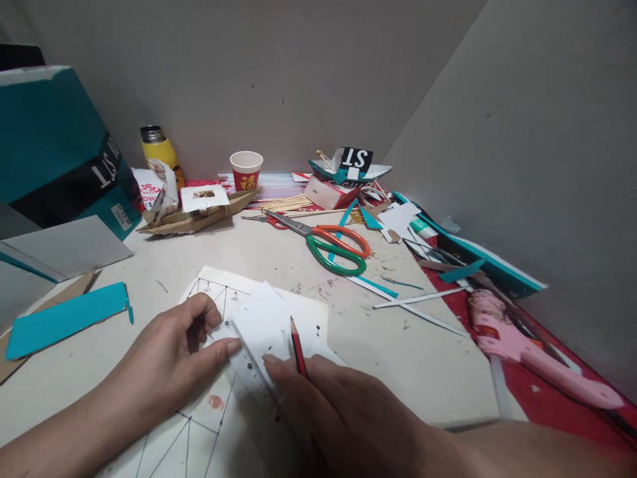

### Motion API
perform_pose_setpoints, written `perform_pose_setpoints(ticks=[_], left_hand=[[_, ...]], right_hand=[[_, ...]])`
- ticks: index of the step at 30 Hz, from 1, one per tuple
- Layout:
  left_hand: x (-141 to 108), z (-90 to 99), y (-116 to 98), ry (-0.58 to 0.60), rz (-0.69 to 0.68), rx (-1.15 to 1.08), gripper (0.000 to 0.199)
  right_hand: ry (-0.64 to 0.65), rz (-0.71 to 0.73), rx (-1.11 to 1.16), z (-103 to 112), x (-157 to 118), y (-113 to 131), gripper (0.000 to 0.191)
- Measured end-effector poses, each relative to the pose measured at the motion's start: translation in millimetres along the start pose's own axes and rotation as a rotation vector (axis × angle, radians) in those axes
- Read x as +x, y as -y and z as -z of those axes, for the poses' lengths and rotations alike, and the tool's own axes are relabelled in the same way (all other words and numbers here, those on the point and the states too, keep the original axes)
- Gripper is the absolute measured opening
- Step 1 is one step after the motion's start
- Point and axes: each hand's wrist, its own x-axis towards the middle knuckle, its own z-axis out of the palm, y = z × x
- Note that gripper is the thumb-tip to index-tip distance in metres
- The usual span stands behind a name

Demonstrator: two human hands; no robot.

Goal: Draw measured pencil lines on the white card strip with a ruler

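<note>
My left hand (169, 352) is closed, thumb and curled fingers on the upper end of a clear plastic ruler (250, 366). In my right hand (343, 405) is a red and black pencil (298, 350), its tip pointing up and away from the paper. Fingers of that hand also touch the ruler's edge. The ruler lies slantwise across a small white piece of paper (266, 305). Beneath it spreads a larger sheet (303, 309) with drawn lines, dots and labels. My right hand hides the ruler's lower end.
Beyond the paper lie scissors (318, 239) with orange and green handles. A pink glue gun (542, 365) rests at the right. Card strips (423, 312) and scraps lie nearby. At the back stand a paper cup (246, 171), a yellow bottle (162, 149) and a cardboard boat (199, 219).
</note>
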Motion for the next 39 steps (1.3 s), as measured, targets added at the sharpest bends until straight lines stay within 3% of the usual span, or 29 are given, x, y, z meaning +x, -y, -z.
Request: perform_pose_setpoints(ticks=[4,8,11,15,18,26,31,34,37,39], left_hand=[[-4.2,-4.0,-8.5,0.034,0.031,-0.311,0.033],[-6.4,-7.3,-16.6,0.181,0.152,-0.614,0.045],[-4.3,-9.0,-16.4,0.261,0.175,-0.770,0.064],[1.9,-10.2,-10.1,0.215,0.145,-0.812,0.069],[6.3,-9.1,-8.7,0.147,0.111,-0.718,0.058],[15.4,4.7,-12.3,-0.032,0.036,-0.354,0.039],[15.6,4.8,-5.7,-0.014,-0.029,-0.161,0.038],[10.4,1.9,-1.0,-0.143,-0.223,0.102,0.041],[0.7,-2.5,4.8,-0.338,-0.586,0.367,0.038],[-6.9,-8.7,8.2,-0.356,-0.776,0.450,0.042]], right_hand=[[-0.003,-0.094,0.355,-1.0,2.1,-2.4,0.070],[0.038,-0.367,0.853,0.6,8.1,-1.7,0.054],[0.007,-0.513,0.981,9.8,14.1,-2.7,0.054],[0.004,-0.761,1.102,37.3,24.8,-7.9,0.049],[-0.010,-0.686,0.964,58.8,29.9,-14.6,0.044],[-0.371,-0.403,0.543,87.0,30.4,-43.6,0.033],[-0.294,-0.332,0.322,81.5,28.0,-57.7,0.038],[-0.238,-0.223,0.150,69.3,26.4,-66.4,0.038],[-0.145,-0.123,0.048,58.5,26.0,-73.3,0.040],[-0.097,-0.081,0.016,54.7,26.1,-75.8,0.041]])
